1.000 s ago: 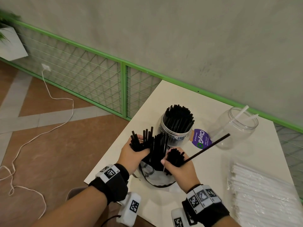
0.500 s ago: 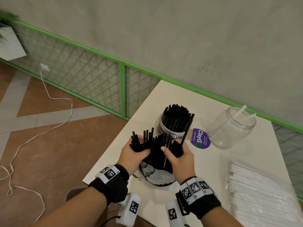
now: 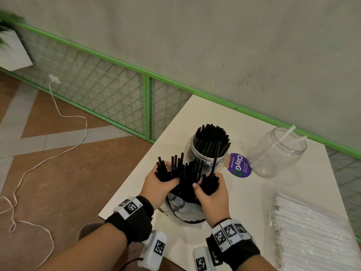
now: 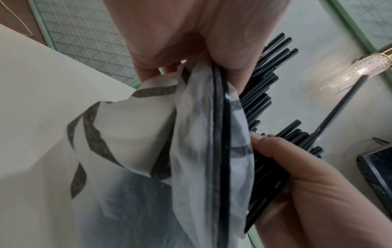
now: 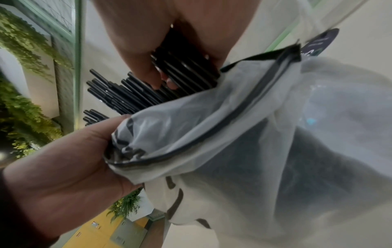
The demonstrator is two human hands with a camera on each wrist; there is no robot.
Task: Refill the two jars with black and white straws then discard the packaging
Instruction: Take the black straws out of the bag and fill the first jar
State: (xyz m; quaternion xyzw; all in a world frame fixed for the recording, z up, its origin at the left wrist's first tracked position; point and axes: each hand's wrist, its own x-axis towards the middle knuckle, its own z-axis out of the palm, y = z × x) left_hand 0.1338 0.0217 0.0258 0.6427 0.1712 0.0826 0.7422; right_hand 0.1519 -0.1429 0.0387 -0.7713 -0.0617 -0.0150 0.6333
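On the white table (image 3: 195,118) my left hand (image 3: 160,184) grips the rim of a translucent plastic bag (image 3: 181,209) together with a bunch of black straws (image 3: 172,169) that stick up out of it. My right hand (image 3: 211,190) is curled round another bunch of black straws (image 3: 210,179) at the bag's mouth, one longer straw (image 3: 214,159) standing up from it. Just behind stands a clear jar (image 3: 208,153) packed with black straws. A second clear jar (image 3: 277,153) to the right holds two white straws. The left wrist view shows the bag (image 4: 201,134), the right wrist view my right fingers (image 5: 157,50) on the straws (image 5: 186,70).
A wrapped pack of white straws (image 3: 312,227) lies at the table's right front. A purple round label (image 3: 239,165) lies between the jars. Behind the table runs a green mesh railing (image 3: 146,106) along a grey wall. A white cable (image 3: 58,153) trails over the brown floor at the left.
The long straw in my right hand pointed right toward the near-empty jar; it has swung up and now stands nearly upright in front of the black-straw jar. My left hand has stayed put.
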